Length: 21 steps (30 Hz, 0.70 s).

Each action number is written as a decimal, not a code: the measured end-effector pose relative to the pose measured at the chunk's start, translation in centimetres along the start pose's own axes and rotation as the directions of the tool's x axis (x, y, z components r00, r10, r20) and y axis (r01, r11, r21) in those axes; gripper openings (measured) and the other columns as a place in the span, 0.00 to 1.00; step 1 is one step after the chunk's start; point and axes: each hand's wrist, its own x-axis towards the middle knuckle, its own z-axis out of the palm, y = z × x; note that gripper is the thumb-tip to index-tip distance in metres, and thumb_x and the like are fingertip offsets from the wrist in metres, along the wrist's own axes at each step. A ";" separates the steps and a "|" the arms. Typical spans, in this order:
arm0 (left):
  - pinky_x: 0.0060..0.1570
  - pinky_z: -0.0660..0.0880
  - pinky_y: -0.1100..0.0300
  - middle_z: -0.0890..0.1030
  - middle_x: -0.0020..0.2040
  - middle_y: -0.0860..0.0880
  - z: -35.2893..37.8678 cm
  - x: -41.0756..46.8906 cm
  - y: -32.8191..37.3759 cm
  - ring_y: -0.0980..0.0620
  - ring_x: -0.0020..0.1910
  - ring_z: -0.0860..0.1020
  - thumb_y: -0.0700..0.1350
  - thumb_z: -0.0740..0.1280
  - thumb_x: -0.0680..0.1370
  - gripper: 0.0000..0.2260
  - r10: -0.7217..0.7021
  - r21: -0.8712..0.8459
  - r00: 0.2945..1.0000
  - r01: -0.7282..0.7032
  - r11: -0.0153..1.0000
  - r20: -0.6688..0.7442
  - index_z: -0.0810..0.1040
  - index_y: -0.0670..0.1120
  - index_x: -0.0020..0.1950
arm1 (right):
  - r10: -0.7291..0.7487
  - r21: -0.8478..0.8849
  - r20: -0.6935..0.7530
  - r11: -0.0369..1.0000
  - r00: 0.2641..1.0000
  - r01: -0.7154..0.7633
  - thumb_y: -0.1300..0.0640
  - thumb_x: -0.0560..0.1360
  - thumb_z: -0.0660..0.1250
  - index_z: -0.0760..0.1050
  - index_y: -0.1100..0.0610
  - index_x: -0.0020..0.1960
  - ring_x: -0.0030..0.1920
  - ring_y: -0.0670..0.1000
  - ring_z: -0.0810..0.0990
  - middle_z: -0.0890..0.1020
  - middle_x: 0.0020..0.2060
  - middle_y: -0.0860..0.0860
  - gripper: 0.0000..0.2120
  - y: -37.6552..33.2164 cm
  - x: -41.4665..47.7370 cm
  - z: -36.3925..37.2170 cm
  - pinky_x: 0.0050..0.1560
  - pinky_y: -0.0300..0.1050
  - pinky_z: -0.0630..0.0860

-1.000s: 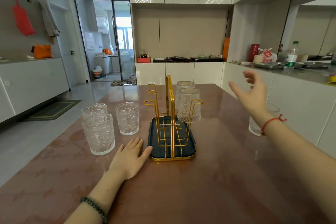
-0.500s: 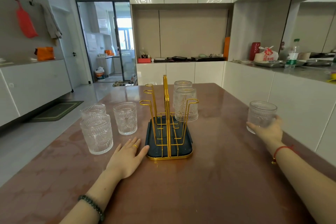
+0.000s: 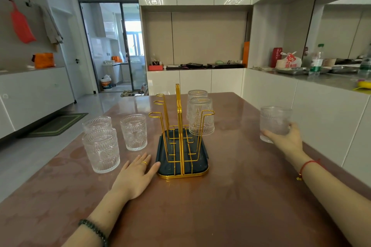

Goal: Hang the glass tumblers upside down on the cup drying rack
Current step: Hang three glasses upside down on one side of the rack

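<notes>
A gold wire cup rack (image 3: 181, 136) on a dark tray stands mid-table. Two glass tumblers hang upside down on its right pegs: a near one (image 3: 200, 116) and a far one (image 3: 197, 94). My right hand (image 3: 285, 140) grips an upright tumbler (image 3: 275, 121) near the table's right edge. Three upright tumblers stand left of the rack: a front one (image 3: 102, 150), a rear one (image 3: 97, 123) and a third (image 3: 134, 132) nearer the rack. My left hand (image 3: 136, 176) lies flat on the table, fingertips touching the tray's near-left corner.
The reddish-brown table (image 3: 220, 206) ends just right of the held tumbler. White cabinets run along the right, their counter holding a bottle (image 3: 316, 62), metal trays and a bag. Left of the table is open floor with a green mat (image 3: 58, 124).
My right hand came down from the air to the tumbler at the right edge and closed around it. My left hand stayed flat by the tray.
</notes>
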 end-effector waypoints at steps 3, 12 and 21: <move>0.76 0.46 0.53 0.53 0.78 0.50 0.1 -0.1 0.1 0.54 0.77 0.49 0.59 0.47 0.80 0.27 -0.002 -0.001 1.000 0.002 1.000 0.005 0.53 0.48 0.76 | -0.134 -0.006 0.159 0.991 0.978 0.137 0.54 0.61 0.78 0.70 0.59 0.63 0.54 0.56 0.79 0.79 0.57 0.56 0.33 -3.2 -1.1 -0.9 0.57 0.51 0.76; 0.76 0.45 0.53 0.53 0.78 0.50 0.0 -0.2 0.2 0.54 0.77 0.49 0.59 0.47 0.80 0.27 0.002 0.008 1.000 -0.002 1.000 0.011 0.53 0.47 0.76 | -0.361 0.108 0.257 0.933 0.897 0.344 0.46 0.57 0.78 0.71 0.47 0.55 0.56 0.56 0.77 0.76 0.56 0.52 0.29 -13.1 -4.6 -3.6 0.48 0.55 0.80; 0.75 0.44 0.53 0.52 0.78 0.50 0.0 -0.3 0.3 0.54 0.78 0.48 0.58 0.47 0.80 0.28 0.005 0.013 1.000 -0.005 1.000 0.018 0.53 0.46 0.76 | -0.541 0.019 0.232 0.833 0.808 0.552 0.49 0.61 0.77 0.71 0.55 0.61 0.54 0.47 0.71 0.72 0.52 0.46 0.32 -18.0 -8.0 -0.7 0.54 0.44 0.72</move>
